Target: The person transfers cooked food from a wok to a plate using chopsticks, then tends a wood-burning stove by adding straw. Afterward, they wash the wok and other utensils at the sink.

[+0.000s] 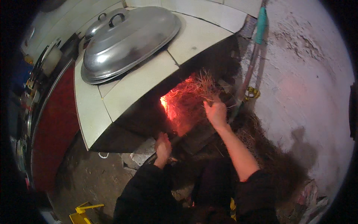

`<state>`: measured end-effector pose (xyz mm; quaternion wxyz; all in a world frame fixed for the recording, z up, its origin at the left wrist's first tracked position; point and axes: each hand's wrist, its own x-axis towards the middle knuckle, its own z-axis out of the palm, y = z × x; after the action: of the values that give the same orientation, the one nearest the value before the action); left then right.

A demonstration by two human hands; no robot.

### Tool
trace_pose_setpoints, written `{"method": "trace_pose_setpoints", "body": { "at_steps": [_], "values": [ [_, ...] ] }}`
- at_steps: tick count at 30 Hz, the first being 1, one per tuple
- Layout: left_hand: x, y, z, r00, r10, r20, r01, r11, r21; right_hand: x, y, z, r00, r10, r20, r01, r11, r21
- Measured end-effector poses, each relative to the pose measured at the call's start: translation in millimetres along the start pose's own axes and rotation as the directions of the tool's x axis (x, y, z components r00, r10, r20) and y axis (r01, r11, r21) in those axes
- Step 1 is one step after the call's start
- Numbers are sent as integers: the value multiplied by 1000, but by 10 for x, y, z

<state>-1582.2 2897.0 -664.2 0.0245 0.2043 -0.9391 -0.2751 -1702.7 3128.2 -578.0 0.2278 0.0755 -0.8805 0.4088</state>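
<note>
My right hand (216, 113) grips a tuft of dry straw or needles (206, 81) at the right of the stove's fire opening. Flames (164, 104) burn at the left of that opening and cast a red glow over the loose dry stuff (187, 103) in front of them. Lower and to the left, below the stove's tiled edge, is my left hand (163, 147). Its fingers are blurred, and whether they hold anything does not show.
Large metal lids (131, 44) cover the tiled stove top (145, 81). A long-handled tool with a green grip (261, 25) leans against the white wall (302, 84). More dry plant matter (260, 142) is heaped at the wall's foot. A yellow object (81, 214) stands at lower left.
</note>
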Motion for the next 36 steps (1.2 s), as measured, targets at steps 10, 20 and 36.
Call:
{"method": "trace_pose_setpoints", "body": {
  "at_steps": [10, 20, 36],
  "values": [
    [-123, -219, 1, 956, 252, -151, -262, 964, -51, 576, -67, 1754, 902, -245, 356, 397, 796, -457],
    [-193, 1, -2, 992, 78, -98, -74, 996, 43, 267, -615, 568, 921, -201, 334, 285, 931, -228],
    [400, 514, 645, 998, -22, -60, -10, 867, -498, -2162, 511, -892, 811, 152, 565, 17, 959, -283]
  ]
}}
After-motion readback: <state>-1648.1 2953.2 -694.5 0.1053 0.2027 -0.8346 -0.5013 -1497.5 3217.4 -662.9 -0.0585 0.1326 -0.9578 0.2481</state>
